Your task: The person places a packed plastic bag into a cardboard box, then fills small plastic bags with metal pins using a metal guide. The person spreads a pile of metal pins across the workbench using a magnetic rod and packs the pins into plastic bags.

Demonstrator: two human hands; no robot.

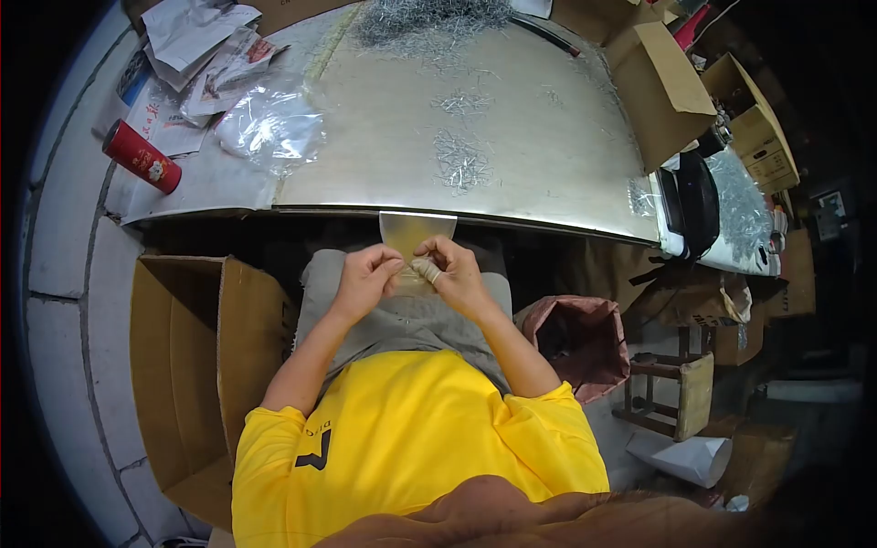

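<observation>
My left hand (370, 277) and my right hand (454, 276) are close together above my lap, just in front of the table edge. The fingers of both are closed in a pinch, and whatever lies between the fingertips is too small to make out. Pale wrapping covers a finger of my right hand. Behind the hands, a translucent plastic sheet or bag (418, 226) hangs down from the table edge. On the metal tabletop (375, 137) ahead lies a cluster of thin silvery metal pieces (463, 163), with another small cluster (459, 102) farther back.
A large heap of the metal pieces (420, 23) covers the table's far side. Clear plastic bags (274, 123) and a red canister (142, 156) are at left. An open cardboard box (224, 356) stands left of my legs; a reddish sack-lined bin (580, 342) and wooden stool (694, 397) stand right.
</observation>
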